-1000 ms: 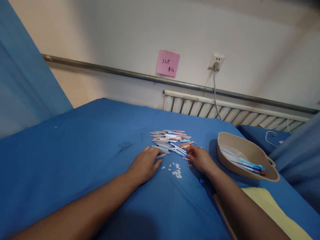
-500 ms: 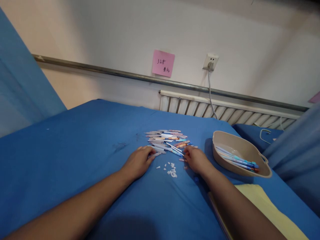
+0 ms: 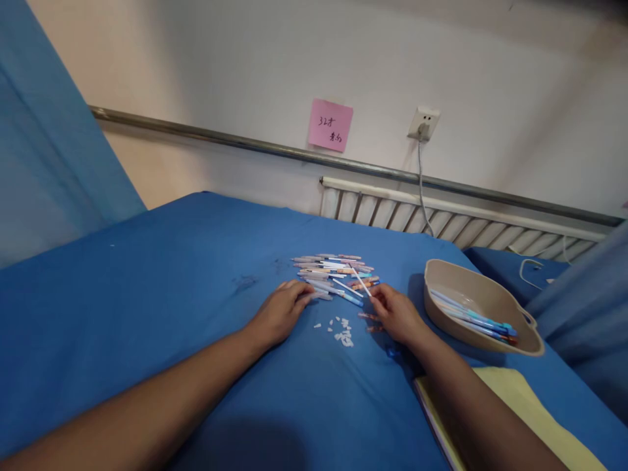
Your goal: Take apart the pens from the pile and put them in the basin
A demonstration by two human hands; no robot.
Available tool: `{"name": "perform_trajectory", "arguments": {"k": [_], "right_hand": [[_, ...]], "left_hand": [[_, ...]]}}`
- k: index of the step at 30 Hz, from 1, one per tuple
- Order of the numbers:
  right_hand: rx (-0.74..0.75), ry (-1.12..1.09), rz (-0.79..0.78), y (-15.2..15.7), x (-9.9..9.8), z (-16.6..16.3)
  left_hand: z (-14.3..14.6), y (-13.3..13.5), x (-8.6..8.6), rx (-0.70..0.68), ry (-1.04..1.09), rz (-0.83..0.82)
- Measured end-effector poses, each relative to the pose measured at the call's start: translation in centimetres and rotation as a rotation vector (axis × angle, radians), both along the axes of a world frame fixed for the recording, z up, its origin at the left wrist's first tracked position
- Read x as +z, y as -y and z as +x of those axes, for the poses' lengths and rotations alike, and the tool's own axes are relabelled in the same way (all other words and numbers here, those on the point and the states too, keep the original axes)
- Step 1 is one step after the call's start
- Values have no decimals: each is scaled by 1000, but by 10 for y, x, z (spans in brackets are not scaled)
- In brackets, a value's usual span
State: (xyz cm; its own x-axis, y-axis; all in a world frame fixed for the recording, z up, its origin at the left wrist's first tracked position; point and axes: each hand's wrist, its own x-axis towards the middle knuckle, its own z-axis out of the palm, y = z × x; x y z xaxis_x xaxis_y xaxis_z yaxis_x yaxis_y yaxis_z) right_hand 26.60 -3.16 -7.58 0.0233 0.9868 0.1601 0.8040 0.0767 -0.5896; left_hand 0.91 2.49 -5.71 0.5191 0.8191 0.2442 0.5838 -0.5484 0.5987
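Observation:
My right hand [image 3: 398, 315] pinches the lower end of a thin white pen refill [image 3: 361, 281], which slants up and left over the pen parts. My left hand [image 3: 277, 313] is closed at the near left edge of the pile, thumb and fingers on a pale pen barrel [image 3: 321, 296]. Between the hands lies a pile of pale barrels, white refills and patterned pen parts [image 3: 333, 267]. Small white pen tips [image 3: 346, 339] are scattered nearer to me. A few pinkish pieces [image 3: 369, 316] lie beside my right fingers.
A beige basket [image 3: 532, 347] holding several assembled blue pens [image 3: 483, 322] stands on the right. Below it, a yellow cloth or paper [image 3: 515, 399] lies partly under my right forearm. Blue cloth [image 3: 171, 281] covers the table; a radiator [image 3: 383, 208] and a metal rail are behind.
My right hand has lifted a white refill from the pile and tilted it up. The left hand stays at the pile's edge. The whole view has shifted slightly.

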Motion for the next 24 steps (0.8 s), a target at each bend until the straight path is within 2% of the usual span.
{"name": "perform_trajectory", "arguments": {"k": [3, 6, 9, 13, 18, 24], "right_hand": [[75, -191, 24, 4, -1, -5], [134, -375, -52, 7, -4, -10], [79, -571, -76, 7, -4, -14], [-10, -772, 0, 6, 1, -12], [-85, -924, 15, 4, 0, -4], [-96, -953, 34, 3, -2, -2]], "left_hand": [[-1, 2, -1, 3, 77, -56], [-2, 3, -4, 24, 156, -31], [-4, 3, -8, 33, 218, 29], [-3, 4, -8, 20, 254, 5], [-2, 8, -4, 10, 258, -37], [1, 13, 2, 33, 251, -97]]}}
